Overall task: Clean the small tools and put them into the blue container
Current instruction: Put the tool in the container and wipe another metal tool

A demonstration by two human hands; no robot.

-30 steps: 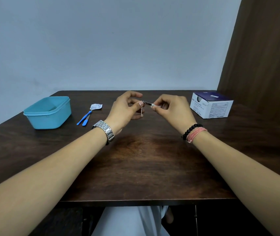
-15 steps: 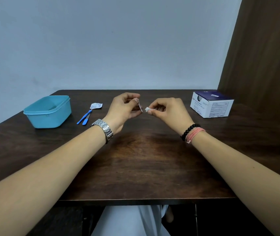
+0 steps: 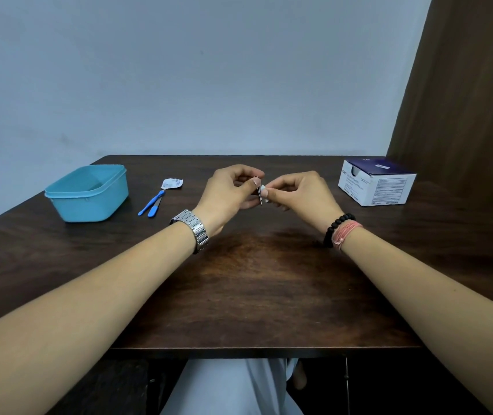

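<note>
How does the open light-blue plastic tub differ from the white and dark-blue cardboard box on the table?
The light-blue plastic tub sits at the table's far left; the white and dark-blue cardboard box sits at the far right. The tub is plain, single-coloured and round-cornered; the box is sharp-edged and carries printed labels. The tub is fully open on top; the box shows only an opening at one end. Both rest untouched on the dark wooden table.

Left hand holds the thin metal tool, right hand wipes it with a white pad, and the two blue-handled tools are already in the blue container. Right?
Not quite. The head view shows the two blue-handled tools lying on the table beside the blue container, not in it. The rest holds.
</note>
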